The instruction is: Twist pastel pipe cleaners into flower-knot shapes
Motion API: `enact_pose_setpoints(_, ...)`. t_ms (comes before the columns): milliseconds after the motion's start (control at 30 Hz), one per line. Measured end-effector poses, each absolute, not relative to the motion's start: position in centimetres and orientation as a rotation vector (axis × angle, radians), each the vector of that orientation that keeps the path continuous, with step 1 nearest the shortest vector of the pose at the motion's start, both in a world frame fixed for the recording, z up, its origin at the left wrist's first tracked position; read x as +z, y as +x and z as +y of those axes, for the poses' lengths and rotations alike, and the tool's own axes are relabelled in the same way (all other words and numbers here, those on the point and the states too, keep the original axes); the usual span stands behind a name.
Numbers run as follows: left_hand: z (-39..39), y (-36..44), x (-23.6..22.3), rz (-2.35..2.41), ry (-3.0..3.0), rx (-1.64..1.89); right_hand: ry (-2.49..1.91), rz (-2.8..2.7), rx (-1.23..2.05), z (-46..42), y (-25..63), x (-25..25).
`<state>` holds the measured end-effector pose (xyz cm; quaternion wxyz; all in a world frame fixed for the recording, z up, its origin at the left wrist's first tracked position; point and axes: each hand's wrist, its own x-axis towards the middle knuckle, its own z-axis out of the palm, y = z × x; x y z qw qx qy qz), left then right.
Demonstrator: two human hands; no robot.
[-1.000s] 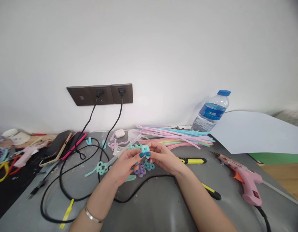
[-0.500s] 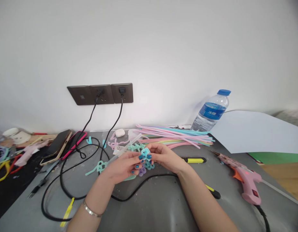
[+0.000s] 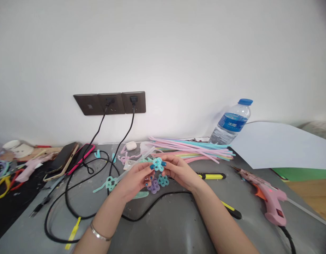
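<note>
My left hand [image 3: 133,180] and my right hand [image 3: 179,171] meet over the middle of the grey table [image 3: 168,229]. Both pinch a small light-blue flower-shaped loop [image 3: 158,163] of fuzzy wire between thumbs and fingertips. Just below the hands lie a teal flower [image 3: 163,180] and a purple flower [image 3: 153,186]. Another teal flower with a stem [image 3: 110,183] lies to the left of my left hand. A clear glue stick [image 3: 138,163] lies slanted behind my left hand.
A bundle of pastel fuzzy wires [image 3: 194,150] lies behind the hands. At the right sit a pink glue gun [image 3: 269,197], a water bottle [image 3: 230,121] and white paper [image 3: 282,146]. Black cables [image 3: 73,197] loop from wall sockets [image 3: 110,103]; phones [image 3: 66,160] lie left. A yellow-handled tool [image 3: 212,175] rests nearby.
Both hands stayed together on the light-blue flower, dipped slightly half a second ago and rose back, turning the flower a little between the fingertips.
</note>
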<state>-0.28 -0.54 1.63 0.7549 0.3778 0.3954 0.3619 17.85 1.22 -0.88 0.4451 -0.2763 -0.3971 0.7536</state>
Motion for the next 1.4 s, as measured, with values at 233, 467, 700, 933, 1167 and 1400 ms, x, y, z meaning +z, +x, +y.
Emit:
enact_pose_setpoints(233, -0.8, 0.5, 1.6, 0.904, 0.829, 0.911, -0.677, -0.926, 1.847, 1.0, 17.4, -0.7)
enact_pose_setpoints(467, -0.9, 1.0, 1.6, 0.943, 0.856, 0.974, -0.614, -0.925, 1.876, 0.9, 17.2, -0.8)
enact_pose_setpoints(700, -0.8, 0.8, 1.7, 0.931, 0.834, 0.960, -0.668, -0.987, 1.790, 1.0, 17.0, -0.9)
enact_pose_setpoints(933, -1.1, 1.1, 1.4, 0.718, 0.511, 0.939, -0.626, -0.867, 1.777, 0.7, 16.0, -0.8)
enact_pose_setpoints(1167, -1.2, 1.5, 1.3, 0.674, 0.520, 0.974, -0.599, -0.815, 1.819, 0.6, 15.7, -0.9)
enact_pose_setpoints(1400, -0.7, 0.7, 1.2, 0.903, 0.797, 1.018, -0.720, -0.918, 1.715, 1.0, 16.2, -1.1)
